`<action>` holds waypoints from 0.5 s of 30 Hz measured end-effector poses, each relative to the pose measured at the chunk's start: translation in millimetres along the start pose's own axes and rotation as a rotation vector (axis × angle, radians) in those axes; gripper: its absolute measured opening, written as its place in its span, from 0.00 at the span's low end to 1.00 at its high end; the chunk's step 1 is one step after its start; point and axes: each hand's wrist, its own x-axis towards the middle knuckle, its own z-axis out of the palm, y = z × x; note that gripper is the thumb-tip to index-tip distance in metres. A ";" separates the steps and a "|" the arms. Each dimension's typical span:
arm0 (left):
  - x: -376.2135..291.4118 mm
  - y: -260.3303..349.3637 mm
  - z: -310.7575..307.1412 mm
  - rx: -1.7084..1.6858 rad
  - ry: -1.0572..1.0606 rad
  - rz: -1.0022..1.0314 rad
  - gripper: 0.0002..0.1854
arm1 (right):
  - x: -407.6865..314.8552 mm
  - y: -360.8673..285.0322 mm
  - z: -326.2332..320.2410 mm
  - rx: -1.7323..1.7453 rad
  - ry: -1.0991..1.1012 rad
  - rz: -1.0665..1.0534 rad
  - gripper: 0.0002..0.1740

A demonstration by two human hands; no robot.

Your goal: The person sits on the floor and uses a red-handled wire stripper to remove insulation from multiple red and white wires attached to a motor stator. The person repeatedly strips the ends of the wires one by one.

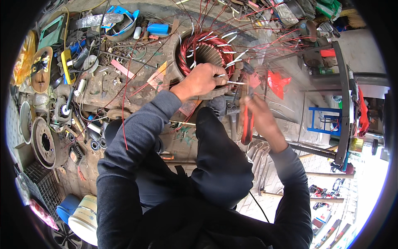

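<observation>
A motor stator (pixel 174 62) with red enamelled copper windings (pixel 185 53) stands on the bench before me. Many long red wires and white insulating sleeves (pixel 224 45) spread from its rim. Over the stator's near edge, my left hand (pixel 203 80) pinches a white sleeve (pixel 237 82) that points right. Just right of it, my right hand (pixel 259 115), slightly blurred, is closed around a tool with red and black handles (pixel 247 126). The tool's upper end is blurred near the sleeve's tip, so its kind is unclear. A hammer's dark head (pixel 248 68) lies or is held just above; which one cannot be told.
Red plastic (pixel 278 84) lies right of the stator. A yellow clamp meter (pixel 67 67), a metal bowl (pixel 119 36) with blue wrapping and scattered parts are at the left. A wheel rim (pixel 45 142) stands lower left. A metal frame (pixel 343 102) and a blue stand (pixel 325 119) are at the right.
</observation>
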 end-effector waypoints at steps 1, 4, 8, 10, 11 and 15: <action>2.3 -1.0 -2.0 -0.006 -0.030 0.008 0.08 | 0.4 5.9 0.6 -0.183 0.006 -0.069 0.16; 6.4 -2.7 -7.9 -0.009 -0.113 0.000 0.08 | 9.8 17.1 2.2 -0.656 0.061 -0.294 0.18; 9.0 -3.0 -12.8 0.026 -0.177 -0.033 0.09 | 21.1 20.7 -5.4 -0.887 0.092 -0.679 0.24; 8.8 -3.3 -13.3 0.020 -0.185 -0.017 0.09 | 21.6 23.6 -9.5 -0.926 0.091 -0.552 0.25; 8.3 -3.5 -13.5 0.006 -0.185 -0.001 0.09 | 21.1 25.7 -10.6 -0.940 0.099 -0.498 0.25; 8.0 -3.5 -14.1 -0.006 -0.199 0.003 0.10 | 22.3 32.5 -9.5 -0.897 0.115 -0.651 0.26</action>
